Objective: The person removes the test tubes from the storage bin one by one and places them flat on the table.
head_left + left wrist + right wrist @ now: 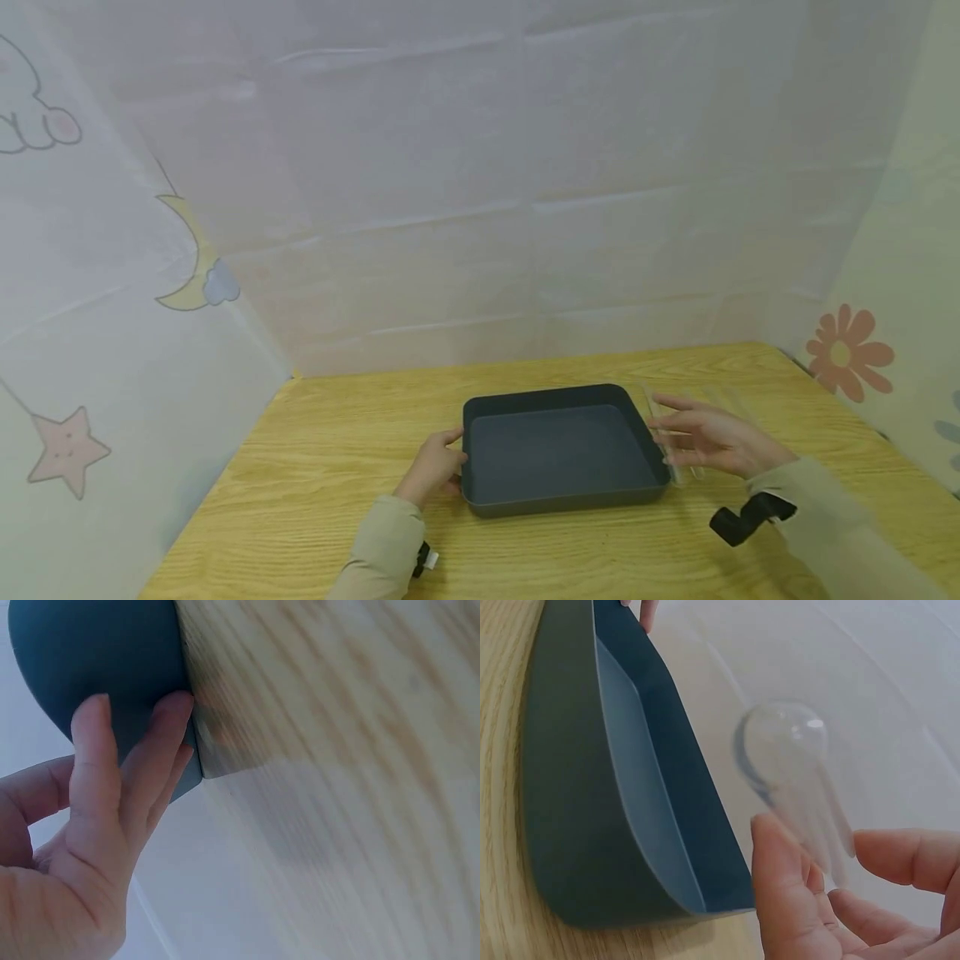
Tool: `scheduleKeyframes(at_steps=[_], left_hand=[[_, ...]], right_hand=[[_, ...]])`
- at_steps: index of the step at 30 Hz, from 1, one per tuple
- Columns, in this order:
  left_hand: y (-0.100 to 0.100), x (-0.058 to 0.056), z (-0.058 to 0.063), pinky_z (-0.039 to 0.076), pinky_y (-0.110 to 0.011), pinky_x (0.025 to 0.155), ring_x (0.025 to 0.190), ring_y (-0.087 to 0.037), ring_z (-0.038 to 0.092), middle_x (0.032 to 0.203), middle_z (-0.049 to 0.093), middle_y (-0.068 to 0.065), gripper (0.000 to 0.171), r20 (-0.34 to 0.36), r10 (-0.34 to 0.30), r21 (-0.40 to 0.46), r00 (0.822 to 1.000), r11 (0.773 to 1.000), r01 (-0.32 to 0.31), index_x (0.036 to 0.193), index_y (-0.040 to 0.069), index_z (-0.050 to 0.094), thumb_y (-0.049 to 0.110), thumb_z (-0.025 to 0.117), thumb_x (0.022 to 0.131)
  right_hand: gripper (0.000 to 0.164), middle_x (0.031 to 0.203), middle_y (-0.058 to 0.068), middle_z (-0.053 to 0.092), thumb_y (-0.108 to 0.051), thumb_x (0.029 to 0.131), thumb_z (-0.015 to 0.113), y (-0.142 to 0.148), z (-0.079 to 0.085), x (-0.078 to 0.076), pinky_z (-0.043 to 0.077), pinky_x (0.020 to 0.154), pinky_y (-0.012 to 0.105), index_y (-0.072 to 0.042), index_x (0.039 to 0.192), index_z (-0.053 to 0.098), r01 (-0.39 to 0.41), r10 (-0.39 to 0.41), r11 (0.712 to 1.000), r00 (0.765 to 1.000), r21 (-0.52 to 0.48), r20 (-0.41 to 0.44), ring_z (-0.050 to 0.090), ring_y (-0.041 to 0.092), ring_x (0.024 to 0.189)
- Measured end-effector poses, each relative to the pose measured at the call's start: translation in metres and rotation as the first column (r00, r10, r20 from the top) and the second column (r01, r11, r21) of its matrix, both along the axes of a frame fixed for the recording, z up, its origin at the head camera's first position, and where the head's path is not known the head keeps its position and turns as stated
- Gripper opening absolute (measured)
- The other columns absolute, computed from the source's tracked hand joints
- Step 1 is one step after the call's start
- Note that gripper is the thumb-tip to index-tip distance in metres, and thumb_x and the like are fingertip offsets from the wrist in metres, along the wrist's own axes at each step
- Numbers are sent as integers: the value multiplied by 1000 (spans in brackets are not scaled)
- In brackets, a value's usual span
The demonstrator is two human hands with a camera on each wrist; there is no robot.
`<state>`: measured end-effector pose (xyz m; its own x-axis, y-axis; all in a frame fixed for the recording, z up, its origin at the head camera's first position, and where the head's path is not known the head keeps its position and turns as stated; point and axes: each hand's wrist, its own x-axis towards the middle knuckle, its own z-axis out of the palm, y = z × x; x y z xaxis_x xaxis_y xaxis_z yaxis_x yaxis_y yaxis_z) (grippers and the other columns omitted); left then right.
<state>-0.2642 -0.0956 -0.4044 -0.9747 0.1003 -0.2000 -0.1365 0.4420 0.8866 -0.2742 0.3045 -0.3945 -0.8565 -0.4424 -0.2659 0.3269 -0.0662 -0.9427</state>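
A dark blue-grey rectangular tray with raised walls and rounded corners rests on the wooden table. My left hand is at its left end; in the left wrist view, fairly straight fingers touch the outer wall. Beside the tray's right end, my right hand holds a see-through plastic piece with a rounded end, between thumb and fingers. Its far part is blurred, and its exact kind cannot be told. In the head view, its pale clear edges overlap the right fingers.
The wood-grain table runs back to a creased pale sheet. Printed sheets stand at both sides, with a moon on the left and a flower on the right. A black strap hangs at the right wrist.
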Motion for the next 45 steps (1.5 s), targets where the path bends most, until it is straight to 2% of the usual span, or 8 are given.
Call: scheduleKeyframes(at_steps=[6, 25, 28, 30, 32, 34, 35, 45], left_hand=[[-2, 1, 2, 55, -35, 52, 64, -23, 65, 104, 66, -23, 53, 13, -19, 18, 1000, 1000, 19, 146, -5, 37, -3, 51, 95], [-4, 3, 1, 55, -35, 53, 64, -23, 66, 105, 66, -24, 53, 13, -18, 18, 1000, 1000, 18, 146, -7, 35, -4, 50, 95], [-4, 4, 2, 55, -35, 53, 63, -22, 65, 105, 66, -22, 53, 14, -18, 12, 1000, 1000, 18, 146, -7, 35, -3, 50, 95], [-4, 4, 3, 55, -35, 53, 62, -21, 65, 104, 66, -22, 53, 15, -20, 9, 1000, 1000, 20, 146, -7, 35, -3, 50, 95], [-4, 5, 3, 55, -35, 53, 62, -21, 64, 104, 66, -23, 53, 13, -22, 5, 1000, 1000, 22, 146, -7, 35, -3, 50, 95], [-4, 5, 4, 55, -35, 52, 62, -22, 64, 104, 66, -23, 54, 11, -23, 2, 1000, 1000, 23, 146, -7, 35, -3, 50, 95], [-4, 5, 4, 55, -34, 52, 62, -22, 64, 104, 66, -24, 54, 10, -24, 1, 1000, 1000, 24, 146, -7, 35, -4, 50, 95], [-2, 4, 3, 54, -33, 51, 62, -23, 65, 107, 65, -25, 53, 12, -26, 7, 1000, 1000, 25, 146, -7, 35, -4, 50, 94]], right_hand=[[82, 118, -1, 54, -14, 101, 54, 12, -3, 3, 52, 86, 38, -9, 156, -7, 30, -30, 1000, 999, -2, 22, 56, 15, 103], [80, 120, -10, 54, -15, 102, 51, 50, -7, 10, 48, 92, 40, -6, 154, -9, 6, -6, 996, 1000, 88, 0, 55, 8, 106], [76, 117, -10, 57, -14, 102, 50, 58, -9, 12, 49, 91, 40, -8, 156, -3, -1, 1, 998, 1000, 65, 1, 56, 6, 104], [63, 114, -11, 59, -13, 102, 50, 63, -10, 12, 50, 89, 38, -23, 155, 18, 0, 0, 999, 1000, 33, 14, 58, 6, 103], [46, 113, -11, 61, -12, 102, 50, 67, -11, 13, 51, 87, 37, -35, 140, 40, -4, 4, 1000, 1000, 1, 19, 60, 7, 102], [35, 112, -11, 62, -12, 103, 49, 72, -12, 13, 51, 85, 37, -40, 123, 51, -14, 15, 1000, 1000, -25, 19, 60, 9, 103], [32, 112, -11, 62, -11, 103, 49, 74, -12, 13, 51, 85, 36, -41, 113, 54, -12, 13, 999, 1000, -32, 26, 61, 9, 103], [36, 111, -11, 62, -10, 104, 44, 91, -17, 16, 51, 84, 34, -43, 107, 59, -18, 22, 996, 998, -83, 52, 62, 11, 103]])
